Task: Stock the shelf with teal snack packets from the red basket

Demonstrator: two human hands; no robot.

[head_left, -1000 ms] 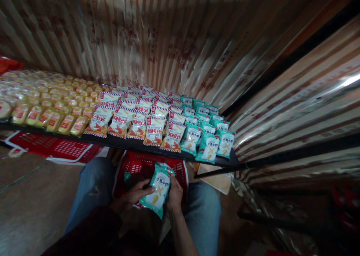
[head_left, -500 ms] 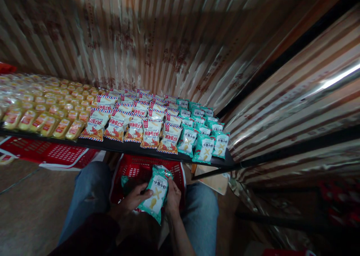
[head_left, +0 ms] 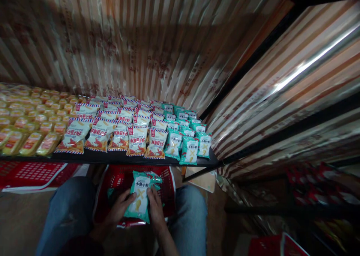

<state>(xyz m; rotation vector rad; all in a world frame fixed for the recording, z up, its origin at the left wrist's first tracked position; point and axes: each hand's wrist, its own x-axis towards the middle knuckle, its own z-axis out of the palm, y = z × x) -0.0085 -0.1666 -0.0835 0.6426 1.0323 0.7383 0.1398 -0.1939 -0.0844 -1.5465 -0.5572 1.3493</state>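
Observation:
Between my two hands is a green-and-white snack bag point(head_left: 140, 198), its printed front facing up. My left hand point(head_left: 121, 206) grips its left side, thumb on the front. My right hand point(head_left: 155, 205) is closed on its right edge. Another green bag point(head_left: 156, 179) shows just behind it, partly hidden; whether it is also held I cannot make out. Below them, between my knees, sits a red basket point(head_left: 103, 196) with green packaging inside. On the black shelf point(head_left: 98, 157) ahead, green snack bags point(head_left: 190, 151) stand in rows at the right end.
White-and-orange snack bags point(head_left: 137, 139) fill the shelf's middle, and yellow wrapped packs point(head_left: 30, 141) its left. A second red basket point(head_left: 30, 173) lies under the shelf at left. Black frame bars point(head_left: 253, 151) and striped sheeting point(head_left: 112, 42) close in the right and back.
My hands have drawn the green snack bag more upright, and a second green bag now shows behind it. The view has shifted right, so the shelf appears further left.

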